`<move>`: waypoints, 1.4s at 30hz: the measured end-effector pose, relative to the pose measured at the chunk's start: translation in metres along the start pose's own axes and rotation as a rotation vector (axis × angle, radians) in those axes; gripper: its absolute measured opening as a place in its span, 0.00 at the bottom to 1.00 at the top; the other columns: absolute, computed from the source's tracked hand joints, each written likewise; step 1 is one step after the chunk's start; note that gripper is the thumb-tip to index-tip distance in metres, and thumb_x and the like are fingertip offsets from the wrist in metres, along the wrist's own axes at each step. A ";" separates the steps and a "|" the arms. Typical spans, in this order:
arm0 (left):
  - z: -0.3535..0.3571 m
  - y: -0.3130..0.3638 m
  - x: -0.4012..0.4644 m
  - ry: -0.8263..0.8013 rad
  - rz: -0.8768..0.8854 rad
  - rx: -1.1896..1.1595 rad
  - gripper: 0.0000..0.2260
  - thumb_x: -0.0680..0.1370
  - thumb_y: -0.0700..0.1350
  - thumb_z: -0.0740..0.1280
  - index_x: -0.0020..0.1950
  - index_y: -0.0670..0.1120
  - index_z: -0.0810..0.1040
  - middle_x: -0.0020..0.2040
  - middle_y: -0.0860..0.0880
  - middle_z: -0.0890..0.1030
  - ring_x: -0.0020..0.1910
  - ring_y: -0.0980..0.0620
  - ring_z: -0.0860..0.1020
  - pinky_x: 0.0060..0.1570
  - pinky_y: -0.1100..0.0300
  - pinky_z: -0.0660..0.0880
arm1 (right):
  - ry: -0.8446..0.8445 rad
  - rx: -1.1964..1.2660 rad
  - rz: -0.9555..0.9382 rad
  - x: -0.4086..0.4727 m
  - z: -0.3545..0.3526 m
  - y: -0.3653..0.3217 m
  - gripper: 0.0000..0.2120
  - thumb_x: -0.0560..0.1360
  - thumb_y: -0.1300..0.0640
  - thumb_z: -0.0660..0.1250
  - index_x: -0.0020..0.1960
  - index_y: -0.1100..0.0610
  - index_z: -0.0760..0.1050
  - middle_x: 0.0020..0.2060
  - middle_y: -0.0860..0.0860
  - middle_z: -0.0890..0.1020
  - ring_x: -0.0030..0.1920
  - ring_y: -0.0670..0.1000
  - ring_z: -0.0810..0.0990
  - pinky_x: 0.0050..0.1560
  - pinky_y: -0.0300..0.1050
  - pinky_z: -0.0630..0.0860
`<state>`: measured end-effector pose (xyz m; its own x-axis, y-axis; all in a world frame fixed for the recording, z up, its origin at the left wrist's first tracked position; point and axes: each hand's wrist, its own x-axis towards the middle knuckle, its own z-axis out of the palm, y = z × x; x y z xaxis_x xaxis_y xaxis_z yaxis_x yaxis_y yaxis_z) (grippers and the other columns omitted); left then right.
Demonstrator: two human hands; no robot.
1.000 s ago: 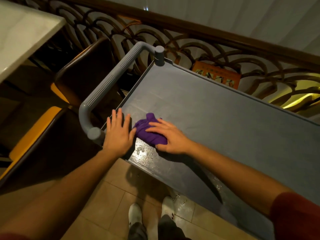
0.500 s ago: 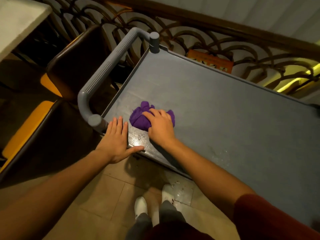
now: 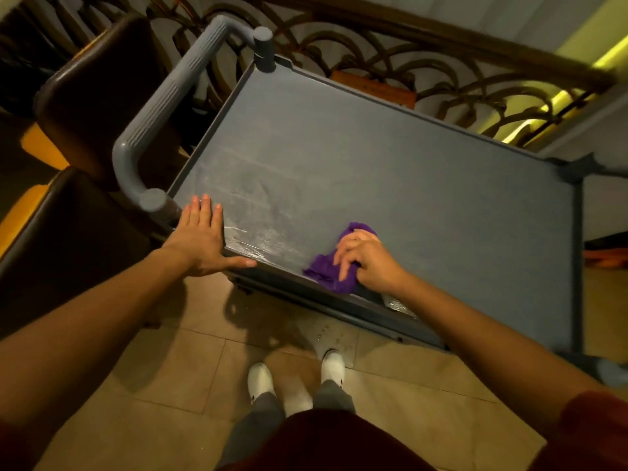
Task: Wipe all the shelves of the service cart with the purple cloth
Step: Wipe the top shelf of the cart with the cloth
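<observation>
I'm looking down at the service cart (image 3: pixel 373 171), top shelf (image 3: pixel 390 158) in full view. My right hand (image 3: pixel 368 263) is pressing the purple cloth (image 3: pixel 326 270) onto the shelf at the near edge, roughly midway along it. Right grip: fingers curled down over the bunched cloth, closed on it w/ the palm on top. Part of the cloth is poking out past the fingertips and part is hanging close to the rim.

My left hand (image 3: pixel 204 237) is lying flat and spread on the near-left corner, just beside the handle (image 3: pixel 163 107) post, thumb along the rim. It's grasping nothing, just bracing the cart, I'm guessing so it isn't rolling.

Wet streaks are showing on the left part of the shelf; the right part is looking matte, prob. not wiped yet. Lower shelves are mostly hidden, only a sliver showing under the near rim.

Handling, as I'm judging it: cloth is soft, light, floppy, likely damp, so it's bunching instead of sliding flat. Best hold is from above w/ a flat palm and fingers pinning the wad. Shelf looks smooth and slick when wet, so the cloth should be gliding easily, but near the edge it could be slipping off over the lip.
</observation>
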<state>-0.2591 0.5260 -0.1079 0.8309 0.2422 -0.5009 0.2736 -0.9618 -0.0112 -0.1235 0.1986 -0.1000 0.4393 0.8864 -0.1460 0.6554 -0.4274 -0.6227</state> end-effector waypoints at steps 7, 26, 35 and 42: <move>-0.004 0.017 -0.006 -0.026 -0.051 -0.083 0.67 0.56 0.87 0.43 0.80 0.41 0.39 0.79 0.37 0.36 0.78 0.38 0.36 0.75 0.45 0.37 | -0.012 -0.049 0.063 -0.100 -0.030 0.062 0.16 0.55 0.68 0.62 0.31 0.53 0.84 0.42 0.46 0.85 0.53 0.54 0.81 0.68 0.60 0.66; -0.020 0.153 0.022 -0.269 -0.181 -0.042 0.73 0.49 0.85 0.58 0.77 0.44 0.28 0.78 0.40 0.29 0.76 0.34 0.31 0.68 0.26 0.44 | -0.148 -0.263 0.148 -0.047 -0.064 0.064 0.13 0.67 0.66 0.68 0.43 0.53 0.85 0.47 0.49 0.86 0.59 0.53 0.76 0.61 0.49 0.71; -0.033 0.173 0.030 -0.313 -0.312 0.041 0.74 0.51 0.80 0.68 0.78 0.42 0.32 0.79 0.38 0.34 0.77 0.31 0.40 0.73 0.31 0.45 | -0.118 -0.253 0.438 -0.233 -0.094 0.128 0.14 0.62 0.71 0.67 0.37 0.54 0.85 0.44 0.50 0.87 0.56 0.56 0.80 0.57 0.50 0.74; -0.045 0.186 0.027 -0.276 -0.330 -0.017 0.76 0.46 0.81 0.66 0.80 0.39 0.42 0.80 0.35 0.44 0.78 0.31 0.47 0.74 0.33 0.49 | 0.206 -0.009 0.756 -0.262 -0.139 0.153 0.22 0.64 0.75 0.62 0.43 0.53 0.87 0.47 0.55 0.88 0.50 0.57 0.84 0.53 0.45 0.78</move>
<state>-0.1637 0.3592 -0.0849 0.5378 0.4910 -0.6854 0.5125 -0.8359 -0.1967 -0.0526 -0.1235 -0.0505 0.8730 0.3036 -0.3817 0.1374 -0.9040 -0.4049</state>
